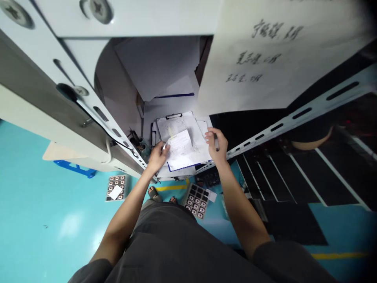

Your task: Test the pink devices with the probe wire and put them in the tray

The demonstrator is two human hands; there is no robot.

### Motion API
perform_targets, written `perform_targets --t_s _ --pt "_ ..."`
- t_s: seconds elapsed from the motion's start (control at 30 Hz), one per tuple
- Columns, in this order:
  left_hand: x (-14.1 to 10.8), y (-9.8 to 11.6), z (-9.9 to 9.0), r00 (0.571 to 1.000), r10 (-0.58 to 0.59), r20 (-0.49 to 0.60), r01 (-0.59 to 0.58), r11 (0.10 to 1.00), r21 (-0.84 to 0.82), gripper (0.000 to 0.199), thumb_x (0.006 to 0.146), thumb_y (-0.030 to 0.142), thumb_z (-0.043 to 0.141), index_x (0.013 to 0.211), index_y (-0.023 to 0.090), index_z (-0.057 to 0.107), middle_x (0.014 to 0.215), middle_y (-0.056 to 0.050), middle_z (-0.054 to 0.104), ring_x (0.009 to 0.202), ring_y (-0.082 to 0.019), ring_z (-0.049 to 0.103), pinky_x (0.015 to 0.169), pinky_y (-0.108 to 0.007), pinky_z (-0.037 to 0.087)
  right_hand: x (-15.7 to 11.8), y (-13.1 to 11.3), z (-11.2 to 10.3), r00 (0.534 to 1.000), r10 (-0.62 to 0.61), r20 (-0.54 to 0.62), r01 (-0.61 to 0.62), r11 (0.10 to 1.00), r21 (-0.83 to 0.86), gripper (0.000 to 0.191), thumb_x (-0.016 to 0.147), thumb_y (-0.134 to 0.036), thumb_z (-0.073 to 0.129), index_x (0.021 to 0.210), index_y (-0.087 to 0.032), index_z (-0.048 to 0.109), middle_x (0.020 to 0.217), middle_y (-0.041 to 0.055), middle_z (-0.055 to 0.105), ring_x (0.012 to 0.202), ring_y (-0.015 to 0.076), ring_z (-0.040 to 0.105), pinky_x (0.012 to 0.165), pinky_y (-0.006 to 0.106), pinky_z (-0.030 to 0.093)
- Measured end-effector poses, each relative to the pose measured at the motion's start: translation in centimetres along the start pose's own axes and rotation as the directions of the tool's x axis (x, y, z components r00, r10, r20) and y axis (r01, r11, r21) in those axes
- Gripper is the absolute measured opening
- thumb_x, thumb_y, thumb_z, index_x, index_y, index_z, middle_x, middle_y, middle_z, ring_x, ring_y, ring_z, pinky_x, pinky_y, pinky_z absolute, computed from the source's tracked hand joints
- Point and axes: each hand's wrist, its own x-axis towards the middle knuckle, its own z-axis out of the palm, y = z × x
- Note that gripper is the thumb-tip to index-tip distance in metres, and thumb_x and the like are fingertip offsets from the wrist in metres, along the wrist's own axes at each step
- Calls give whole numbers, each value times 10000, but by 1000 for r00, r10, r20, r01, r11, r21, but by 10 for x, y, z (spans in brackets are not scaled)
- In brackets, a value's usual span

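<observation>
A small printed paper slip (180, 144) lies over the sheets on a blue-edged clipboard (198, 156), which rests on a narrow shelf in front of me. My left hand (158, 158) pinches the left edge of the slip between thumb and fingers. To the right of the clipboard, my right hand (217, 146) is curled around a short dark pen (217, 144), lifted off the paper. Under the top clipboard sit more papers and another clipboard, mostly covered.
A metal frame post (101, 114) stands at left, and a handwritten sheet (250, 59) hangs at upper right. A cup (143, 147) with tools is beside the clipboard. Trays of round parts (196, 202) rest on the floor. Dark slanted racks (282, 173) stand at right.
</observation>
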Motion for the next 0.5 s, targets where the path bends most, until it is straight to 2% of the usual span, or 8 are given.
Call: perform_targets --t_s 0.07,0.1,0.17,0.23,0.27,0.33,0.4,0.5 --pt "-17 -2 -9 1000 22 -10 -23 996 -81 182 967 344 468 850 219 531 808 -12 602 784 -171 585 748 -260 477 -8 3 -12 988 -71 137 87 989 -116 378 982 -518 532 1168 -225 682 1088 126 748 1014 277 718 928 429 590" --pt "-26 -4 -13 1000 25 -14 -27 992 -120 176 952 342 466 839 221 524 788 -4 584 769 -169 573 738 -260 476 -12 5 -17 968 -110 225 146 978 -151 375 951 -504 596 1187 -229 689 1159 133 740 1124 305 692 1014 460 559" --pt "-44 -7 -18 1000 17 -24 -21 982 -189 152 904 327 481 799 223 518 745 3 555 746 -171 557 720 -264 473 -17 11 -26 902 -152 403 247 949 -194 477 889 -465 701 1307 -238 655 1330 132 684 1362 348 557 1143 510 477" --pt "-60 -10 -19 999 -13 -50 0 970 -244 122 846 294 478 754 223 515 716 1 543 727 -176 545 697 -270 466 -18 18 -30 831 -127 541 305 918 -253 613 842 -420 769 1405 -248 600 1431 122 628 1476 369 435 1177 553 443" --pt "-67 -10 -18 997 -34 -72 14 964 -266 105 821 276 466 747 224 519 710 0 543 718 -178 539 684 -272 461 -17 22 -30 815 -100 571 308 909 -281 640 812 -397 806 1404 -257 609 1428 117 632 1474 383 437 1157 566 462" --pt "-77 -11 -16 990 -79 -120 40 953 -300 113 788 251 435 777 225 545 720 -4 563 717 -182 535 675 -277 458 -14 28 -28 804 -73 590 310 898 -312 589 757 -347 861 1315 -277 685 1338 106 692 1392 402 530 1088 566 516" --pt "-85 -10 -13 981 -118 -155 63 945 -321 152 768 239 421 808 226 567 743 -8 589 730 -186 545 684 -281 464 -12 30 -23 806 -92 584 325 894 -307 442 746 -294 869 1173 -282 757 1201 89 753 1275 394 625 1048 552 536" --pt "-94 -11 -11 972 -164 -170 101 940 -327 128 732 226 423 747 221 550 741 -15 596 732 -186 558 688 -282 471 -6 24 -16 826 -135 548 341 893 -293 143 835 -261 783 978 -260 795 1009 76 788 1119 360 696 1019 533 530"
